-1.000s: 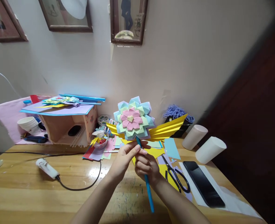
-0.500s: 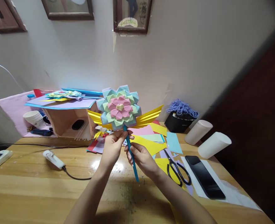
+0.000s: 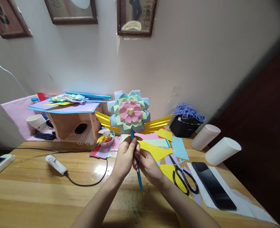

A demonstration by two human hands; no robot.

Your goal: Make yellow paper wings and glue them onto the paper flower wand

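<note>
A layered paper flower in blue, green and pink, with a small yellow heart at its centre, stands upright in front of me. Pleated yellow paper wings spread out behind it on both sides. Its blue paper stem runs down between my hands. Just under the bloom, my left hand is closed round the stem with the thumb laid along it. My right hand grips the same stem slightly lower, its fingers partly hidden behind the left ones.
Black-handled scissors lie on coloured paper sheets at right, beside a phone. Two white rolls and a black box of blue yarn stand behind. At left are a pink box and a corded glue gun.
The flower has shifted slightly right in view and turned more upright. My hands have drawn closer together on the stem, the left sliding over toward the right.
</note>
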